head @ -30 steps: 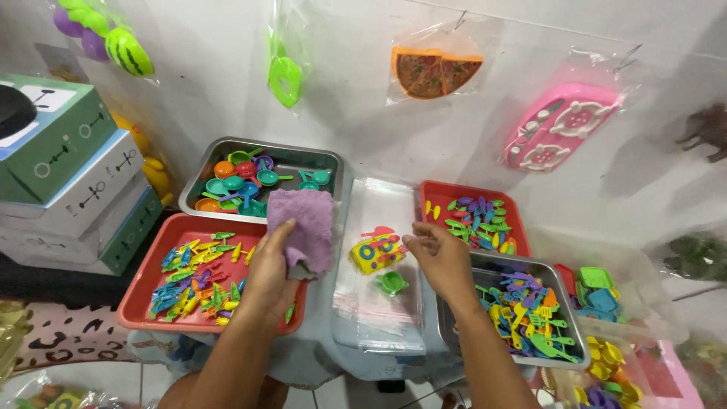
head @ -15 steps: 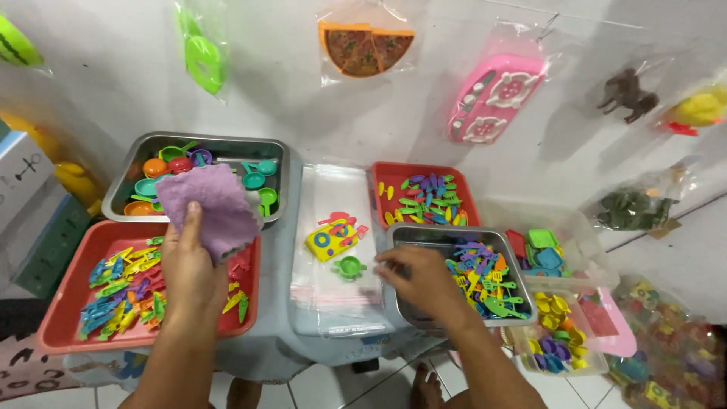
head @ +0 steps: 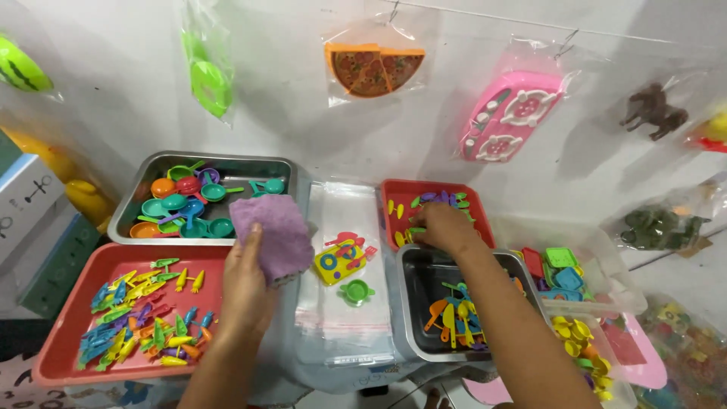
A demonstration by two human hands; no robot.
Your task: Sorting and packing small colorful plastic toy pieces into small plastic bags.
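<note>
Lower left of frame: red tray [head: 83, 356] w/ small coloured plastic utensils. Above it, steel tray [head: 291, 176] of toy pans. Left hand [head: 246, 291], centre-left, is clamped on a purple cloth [head: 274, 235], thumb on top. Centre: stack of clear plastic bags [head: 344, 318] w/ a yellow toy stove [head: 337, 265] & green toy cup [head: 356, 290] lying on it. Right of centre, right hand [head: 443, 227] reaches into upper red tray [head: 390, 220], fingers curled among the pieces; can't tell if it grips any. Steel pan [head: 413, 303] sits below it.
</note>
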